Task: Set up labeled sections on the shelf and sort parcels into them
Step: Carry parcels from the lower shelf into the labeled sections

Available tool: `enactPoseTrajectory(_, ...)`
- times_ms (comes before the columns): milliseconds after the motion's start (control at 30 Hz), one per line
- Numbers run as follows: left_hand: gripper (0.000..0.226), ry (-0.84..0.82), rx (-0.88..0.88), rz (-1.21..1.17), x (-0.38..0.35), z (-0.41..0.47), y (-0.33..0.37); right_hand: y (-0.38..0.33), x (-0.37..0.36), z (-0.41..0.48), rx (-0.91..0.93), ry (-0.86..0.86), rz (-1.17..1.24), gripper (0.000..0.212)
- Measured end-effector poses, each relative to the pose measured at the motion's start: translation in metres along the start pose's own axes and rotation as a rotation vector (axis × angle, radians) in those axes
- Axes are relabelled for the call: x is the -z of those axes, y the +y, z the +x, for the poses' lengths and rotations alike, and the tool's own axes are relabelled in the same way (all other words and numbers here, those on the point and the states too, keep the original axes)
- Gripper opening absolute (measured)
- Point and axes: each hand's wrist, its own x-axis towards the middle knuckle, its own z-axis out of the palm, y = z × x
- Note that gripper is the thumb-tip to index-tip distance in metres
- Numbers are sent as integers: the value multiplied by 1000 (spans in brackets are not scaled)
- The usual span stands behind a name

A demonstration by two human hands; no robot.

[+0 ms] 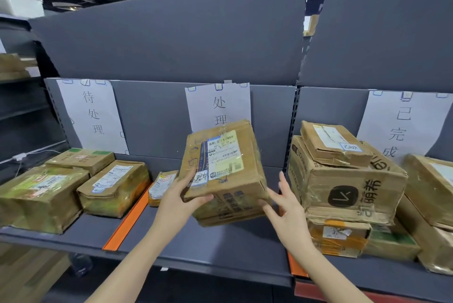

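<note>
While left hand (177, 197) grips near corner of tilted parcel (220, 170) over middle section of shelf (220, 247), right hand (286, 204) is released, fingers spread just beside parcel's right side.

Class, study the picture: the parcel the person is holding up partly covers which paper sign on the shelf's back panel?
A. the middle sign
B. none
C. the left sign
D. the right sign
A: the parcel, which the left hand grips at its near left corner, hides the lower part of the middle sign.
</note>
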Motion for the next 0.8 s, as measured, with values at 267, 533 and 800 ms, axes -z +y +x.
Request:
enactPoseTrajectory(267,103,-48,-93,114,-7,-3,3,-12,2,-1,-73,-235,-56,88)
enactPoseTrajectory(533,112,-26,-27,63,-10,-5,-2,-17,-2,-6,-147,-224,-153,90)
enactPoseTrajectory(800,103,-91,-2,66,-19,-7,-8,-6,2,-9,-170,-226,-242,93)
